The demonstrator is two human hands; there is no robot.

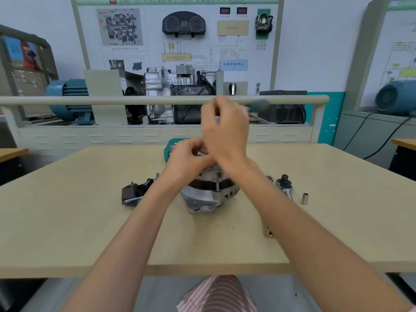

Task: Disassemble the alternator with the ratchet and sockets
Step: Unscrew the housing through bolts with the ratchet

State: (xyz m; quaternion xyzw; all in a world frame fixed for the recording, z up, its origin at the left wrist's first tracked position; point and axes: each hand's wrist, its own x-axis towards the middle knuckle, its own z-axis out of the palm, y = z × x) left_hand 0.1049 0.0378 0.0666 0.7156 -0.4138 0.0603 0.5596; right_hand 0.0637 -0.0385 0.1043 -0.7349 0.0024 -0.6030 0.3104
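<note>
At the centre of the frame the left hand (188, 157) is curling its fingers on something small at the top of the ribbed silver-and-black alternator (208, 191), while the right hand (225, 129) is hovering blurred just above, fingers pinched together, though whether it is holding a fastener I cannot tell. The alternator is standing on the pale wooden table (90, 221) at mid-frame, so the left hand should probably be steadying the housing while loosened parts are lifted straight up. To the right the chrome ratchet (284, 184) and a small steel socket (304, 198) are lying idle, and to the left a removed black cover piece (132, 193) is resting.
</note>
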